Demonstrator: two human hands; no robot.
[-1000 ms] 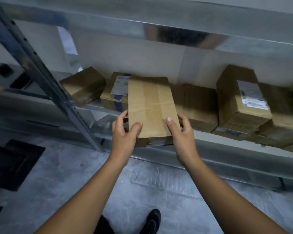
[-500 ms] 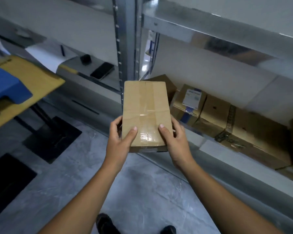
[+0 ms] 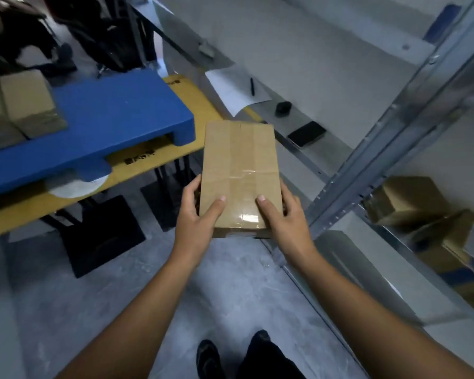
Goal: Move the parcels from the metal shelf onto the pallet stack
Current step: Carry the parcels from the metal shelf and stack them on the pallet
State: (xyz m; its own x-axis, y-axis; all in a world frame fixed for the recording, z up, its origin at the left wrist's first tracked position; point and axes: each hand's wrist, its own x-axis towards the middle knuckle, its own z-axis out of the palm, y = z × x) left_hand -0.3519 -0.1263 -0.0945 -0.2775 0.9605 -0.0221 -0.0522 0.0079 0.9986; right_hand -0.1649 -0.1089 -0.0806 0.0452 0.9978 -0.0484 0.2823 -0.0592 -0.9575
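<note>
1. In the head view, a flat rectangular brown cardboard parcel sealed with clear tape was held in the air above the grey concrete floor, clear of both the shelf and the pallets.
2. The left grip, a bare hand, clasped the parcel's near left corner. Its thumb lay on the top face and its fingers curled around the side edge.
3. The right grip mirrored it on the near right corner, thumb on the taped top and fingers wrapped under the side. Both were closed firmly on the one parcel.
4. The parcel's long axis ran straight away from the two grips, with its far short end leading.
5. The goal, a blue plastic pallet resting on a flat yellow board, lay ahead and to the left of the grips. Its nearest corner sat just beside the parcel's far left edge.
6. Two tan cardboard parcels already sat on the pallet's far left part, and bare blue deck lay between them and the grips.
7. The galvanised metal shelf upright and the brown boxes left on the shelf lay to the right of the right grip.
8. The left grip was the nearer to the pallet, so the coming move probably called for a swing leftward and forward.
</note>
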